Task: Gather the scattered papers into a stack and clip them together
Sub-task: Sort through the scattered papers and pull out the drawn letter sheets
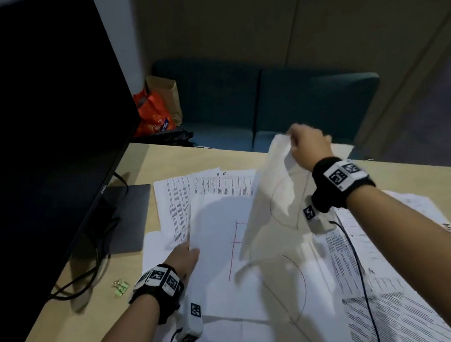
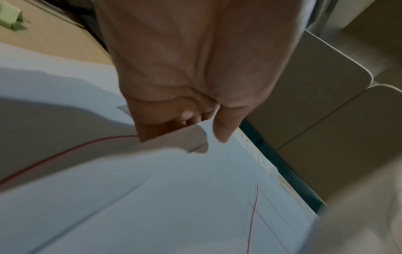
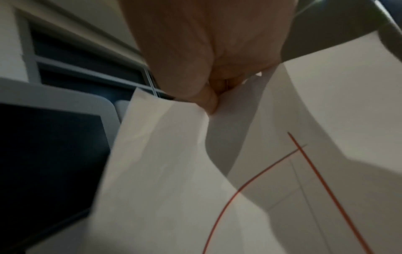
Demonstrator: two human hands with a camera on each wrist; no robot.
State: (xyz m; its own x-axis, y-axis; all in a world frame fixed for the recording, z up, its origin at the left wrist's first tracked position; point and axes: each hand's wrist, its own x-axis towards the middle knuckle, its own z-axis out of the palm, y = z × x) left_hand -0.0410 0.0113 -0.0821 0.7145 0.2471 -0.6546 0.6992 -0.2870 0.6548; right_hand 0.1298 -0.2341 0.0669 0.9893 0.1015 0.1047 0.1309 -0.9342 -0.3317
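White papers (image 1: 216, 238) with red lines, green clip (image 1: 121, 287), tan desk (image 1: 99, 310)

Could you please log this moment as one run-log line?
right hand: lifting pinched sheet | left hand: gripping sheet edge | binder clip: untouched

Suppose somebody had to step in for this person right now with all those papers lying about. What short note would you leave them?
Right hand: raised, pinching the top edge of a lifted sheet.
Left hand: holds the edge of a sheet with red lines on the desk.
Other papers lie spread and overlapping across the desk.
Green binder clip: unused, left of the papers beside the monitor.
Done: gathering just started.
Left: stack everything, square it, clip it.
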